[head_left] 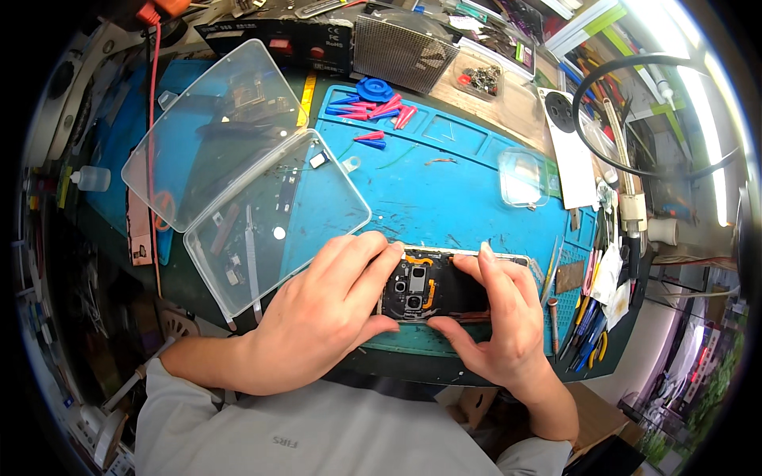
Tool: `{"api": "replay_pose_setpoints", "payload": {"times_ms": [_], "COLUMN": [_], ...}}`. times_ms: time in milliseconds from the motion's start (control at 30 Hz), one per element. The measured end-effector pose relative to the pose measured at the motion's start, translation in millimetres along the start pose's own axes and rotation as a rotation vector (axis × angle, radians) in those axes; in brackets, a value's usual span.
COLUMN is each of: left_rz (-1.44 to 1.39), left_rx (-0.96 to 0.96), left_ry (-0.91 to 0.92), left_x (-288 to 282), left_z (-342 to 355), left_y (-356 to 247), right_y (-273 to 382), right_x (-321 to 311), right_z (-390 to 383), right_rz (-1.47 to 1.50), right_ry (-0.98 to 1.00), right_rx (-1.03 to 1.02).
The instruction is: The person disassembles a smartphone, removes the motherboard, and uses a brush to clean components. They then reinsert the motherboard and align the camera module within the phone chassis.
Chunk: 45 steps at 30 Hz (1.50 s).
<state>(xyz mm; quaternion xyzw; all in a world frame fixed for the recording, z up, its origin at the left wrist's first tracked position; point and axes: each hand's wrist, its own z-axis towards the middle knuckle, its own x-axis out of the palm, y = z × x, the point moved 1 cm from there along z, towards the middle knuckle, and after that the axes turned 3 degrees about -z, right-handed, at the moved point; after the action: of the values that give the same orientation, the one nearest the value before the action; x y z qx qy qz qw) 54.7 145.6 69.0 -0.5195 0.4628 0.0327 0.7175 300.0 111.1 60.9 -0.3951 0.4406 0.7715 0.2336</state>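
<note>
An opened smartphone (451, 296) lies lengthwise across the front of the blue work mat (444, 206), its back cover off. Its camera lenses and orange flex strips show at the left end; a black area fills the middle. My left hand (317, 305) is closed around the phone's left end, fingertips on the far edge and thumb at the near edge. Around the other end curls my right hand (504, 317), fingers over the far side, thumb along the near edge. The palms hide parts of both ends.
Left of the phone sits an open clear plastic case (278, 230) with small parts and tweezers (252, 254). Pink and blue cone tips (381, 107) lie at the back. A small clear box (521, 178) stands to the right. Screwdrivers and pliers (587, 333) crowd the right edge.
</note>
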Motion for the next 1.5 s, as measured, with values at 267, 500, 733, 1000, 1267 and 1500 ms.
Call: {"api": "replay_pose_setpoints", "payload": {"times_ms": [267, 500, 733, 1000, 1267, 1500], "left_rz": [0.021, 0.14, 0.128, 0.142, 0.096, 0.154], "left_rx": [-0.012, 0.011, 0.08, 0.089, 0.083, 0.11], "left_ry": [0.02, -0.024, 0.03, 0.054, -0.006, -0.095], "left_x": [-1.6, -2.5, 10.6, 7.4, 11.7, 23.9], "left_z": [0.6, 6.7, 19.9, 24.0, 9.2, -4.6], "left_y": [-3.0, -17.8, -12.2, -8.9, -10.5, -7.7], "right_y": [-9.8, -12.8, -17.2, -16.6, -5.6, -0.2], "right_x": [-21.8, -14.7, -8.0, -13.5, -91.6, -81.4], "right_z": [2.1, -3.0, -6.8, -9.0, -76.6, -132.9], "right_rz": [-0.143, -0.098, -0.046, -0.003, -0.403, -0.262], "right_ry": [0.112, 0.109, 0.07, 0.05, -0.247, -0.25], "right_rx": [0.056, 0.064, 0.061, 0.08, 0.518, 0.777]}}
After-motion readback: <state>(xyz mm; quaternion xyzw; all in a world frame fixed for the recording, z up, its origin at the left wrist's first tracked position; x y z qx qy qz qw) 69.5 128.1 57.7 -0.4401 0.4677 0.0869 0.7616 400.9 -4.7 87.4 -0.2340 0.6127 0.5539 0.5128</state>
